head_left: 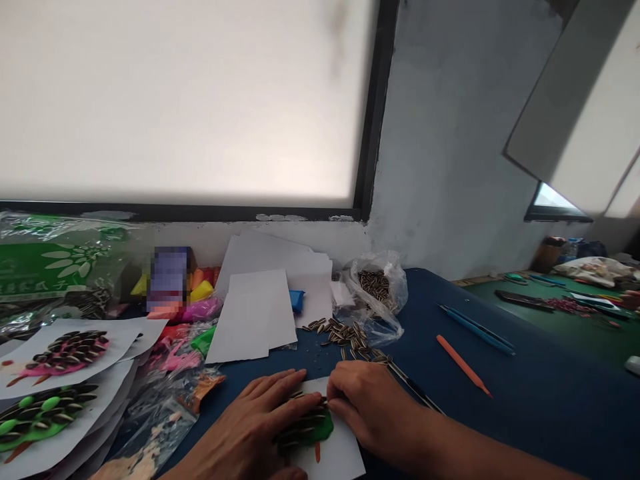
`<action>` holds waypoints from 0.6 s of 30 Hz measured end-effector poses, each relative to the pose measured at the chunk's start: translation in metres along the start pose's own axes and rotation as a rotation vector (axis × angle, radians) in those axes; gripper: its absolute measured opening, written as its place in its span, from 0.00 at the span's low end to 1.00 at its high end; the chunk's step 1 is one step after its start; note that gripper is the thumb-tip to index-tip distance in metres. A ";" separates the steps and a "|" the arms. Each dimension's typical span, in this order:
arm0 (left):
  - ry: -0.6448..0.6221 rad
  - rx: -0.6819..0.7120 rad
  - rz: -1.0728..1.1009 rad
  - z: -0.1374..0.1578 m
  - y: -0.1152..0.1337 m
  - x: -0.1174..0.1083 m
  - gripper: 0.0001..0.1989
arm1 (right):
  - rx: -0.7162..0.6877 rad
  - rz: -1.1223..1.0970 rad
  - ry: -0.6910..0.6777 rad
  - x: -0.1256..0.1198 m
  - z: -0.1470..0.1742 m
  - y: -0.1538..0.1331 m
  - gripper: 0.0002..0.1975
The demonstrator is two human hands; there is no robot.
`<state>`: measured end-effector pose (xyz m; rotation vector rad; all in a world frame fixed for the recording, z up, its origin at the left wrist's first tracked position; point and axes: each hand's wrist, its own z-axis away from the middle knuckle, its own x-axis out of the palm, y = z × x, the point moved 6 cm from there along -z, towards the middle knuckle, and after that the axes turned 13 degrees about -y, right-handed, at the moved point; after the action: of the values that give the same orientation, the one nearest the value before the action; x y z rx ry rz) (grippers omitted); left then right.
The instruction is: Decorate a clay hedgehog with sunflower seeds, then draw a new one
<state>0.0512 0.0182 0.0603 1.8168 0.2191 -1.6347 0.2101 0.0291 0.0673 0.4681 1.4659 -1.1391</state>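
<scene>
In the head view, my left hand (247,417) lies over a white paper card (347,460), fingers stretched out across a green clay shape (323,432) studded with dark striped sunflower seeds. A small brown clay strip (317,453) sticks out below the green clay. At the right edge of the seeded clay, my right hand (373,407) is closed with bent fingers pinched together; whatever they hold is hidden. Loose sunflower seeds (353,339) lie just beyond my right hand, spilling from a clear plastic bag (399,287).
Finished-looking seed pictures (113,343) are stacked at left beside clay packets (200,310) and a green seed bag (30,267). White sheets (255,313) lean by the wall. A dark pen (415,387), an orange tool (463,363) and blue tweezers (477,328) lie at right.
</scene>
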 end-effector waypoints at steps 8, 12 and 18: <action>0.020 0.013 0.000 0.001 0.001 0.000 0.29 | 0.002 0.100 -0.045 0.006 -0.005 0.000 0.08; -0.005 0.001 -0.010 -0.001 0.000 0.002 0.29 | 0.012 0.109 -0.042 0.006 -0.005 -0.001 0.07; 0.008 -0.001 -0.005 -0.001 0.002 -0.002 0.29 | 0.030 0.090 -0.029 -0.013 0.000 -0.004 0.06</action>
<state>0.0528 0.0182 0.0633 1.8238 0.2275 -1.6311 0.2103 0.0311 0.0810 0.5310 1.3912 -1.0937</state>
